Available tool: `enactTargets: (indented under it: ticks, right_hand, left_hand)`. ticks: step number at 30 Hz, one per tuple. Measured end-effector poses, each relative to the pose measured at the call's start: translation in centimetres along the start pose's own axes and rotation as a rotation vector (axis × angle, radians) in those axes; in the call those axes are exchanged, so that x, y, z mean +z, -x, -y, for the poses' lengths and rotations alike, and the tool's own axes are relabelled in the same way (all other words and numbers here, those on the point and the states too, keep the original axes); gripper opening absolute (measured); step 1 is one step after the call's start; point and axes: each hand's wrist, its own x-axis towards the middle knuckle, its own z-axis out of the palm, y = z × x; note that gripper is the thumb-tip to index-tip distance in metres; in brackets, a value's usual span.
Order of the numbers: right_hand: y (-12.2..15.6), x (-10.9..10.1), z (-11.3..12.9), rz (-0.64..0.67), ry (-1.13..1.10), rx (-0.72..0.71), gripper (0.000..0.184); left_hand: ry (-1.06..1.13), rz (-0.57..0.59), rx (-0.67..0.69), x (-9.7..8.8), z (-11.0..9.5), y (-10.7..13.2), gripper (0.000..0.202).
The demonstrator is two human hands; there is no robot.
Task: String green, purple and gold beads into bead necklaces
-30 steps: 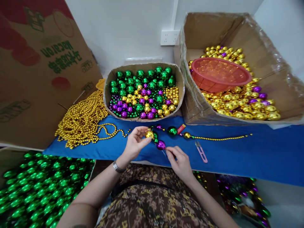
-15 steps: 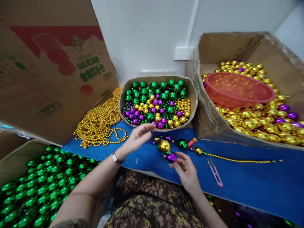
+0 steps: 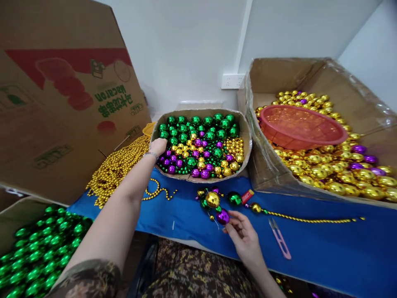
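Observation:
My left hand (image 3: 159, 146) reaches into the left end of the cardboard box of sorted beads (image 3: 189, 178), by its small purple beads (image 3: 161, 160). The back of the hand is toward me and its fingers are hidden. With thumb and fingertips, my right hand (image 3: 243, 231) grips a shiny purple bead (image 3: 222, 216) on a partly strung bead necklace. Beside that bead, a large gold bead (image 3: 212, 199) and green ones cluster on the blue cloth. The necklace runs on through a green bead (image 3: 234, 198), a red tag (image 3: 247, 196) and a twisted gold strand (image 3: 304, 217).
Pink thread snips (image 3: 281, 240) lie right of my right hand. Gold bead strands (image 3: 119, 167) are heaped at left. A big carton (image 3: 273, 178) at right holds gold and purple beads and a red basket (image 3: 300, 128). Green beads (image 3: 40, 244) fill a box at lower left.
My left hand has moved away from above the necklace, left and forward into the bead box. My right hand still grips the purple bead. The view has shifted slightly.

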Motion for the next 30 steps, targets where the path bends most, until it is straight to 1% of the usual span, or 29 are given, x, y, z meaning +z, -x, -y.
enactTargets:
  ticks: [4, 6, 8, 9, 10, 11, 13, 15, 17, 19, 22, 24, 30]
  right_hand:
    - [-0.1, 0.1, -0.1, 0.016, 0.001, -0.017, 0.039]
    - [0.0, 0.0, -0.1, 0.008, 0.002, -0.025, 0.038]
    - [0.1, 0.0, 0.0, 0.002, 0.022, -0.030, 0.037]
    - [0.1, 0.0, 0.1, 0.002, 0.038, -0.034, 0.036]
    - [0.1, 0.0, 0.2, 0.002, 0.058, -0.042, 0.036]
    - [0.1, 0.1, 0.4, 0.002, 0.080, -0.053, 0.035]
    - [0.1, 0.2, 0.8, -0.005, 0.134, -0.088, 0.034]
    - [0.1, 0.3, 1.4, -0.014, 0.192, -0.125, 0.032]
    - [0.1, 0.3, 1.8, -0.021, 0.245, -0.155, 0.030]
    - [0.3, 0.2, 2.3, -0.028, 0.288, -0.175, 0.030]
    - [0.4, -0.1, 2.7, -0.049, 0.333, -0.193, 0.029]
    - [0.5, -0.2, 2.8, -0.061, 0.358, -0.204, 0.029]
    - [0.4, -0.5, 2.7, -0.065, 0.405, -0.227, 0.027]
  left_hand:
    - [0.052, 0.001, -0.003, -0.3, -0.9, 0.3, 0.028]
    - [0.053, -0.029, -0.036, -0.6, -1.2, 0.8, 0.022]
    - [0.029, -0.053, -0.073, -0.7, -1.5, 2.1, 0.013]
    - [0.036, -0.048, -0.088, -0.5, -1.7, 3.0, 0.007]
    - [0.084, -0.023, -0.108, -0.2, -2.0, 4.2, 0.006]
    - [0.150, 0.012, -0.134, 0.2, -2.3, 5.6, 0.012]
    - [0.480, 0.134, -0.251, 1.5, -3.2, 8.8, 0.027]
    - [0.730, 0.235, -0.349, 2.9, -4.2, 11.8, 0.031]
    - [0.860, 0.285, -0.427, 4.3, -5.0, 14.2, 0.030]
    - [0.926, 0.310, -0.483, 5.3, -5.3, 15.6, 0.027]
    - [0.984, 0.336, -0.533, 6.3, -5.3, 16.6, 0.025]
    - [0.996, 0.346, -0.540, 6.6, -5.0, 16.8, 0.023]
    - [0.959, 0.401, -0.456, 6.8, -4.6, 17.2, 0.024]
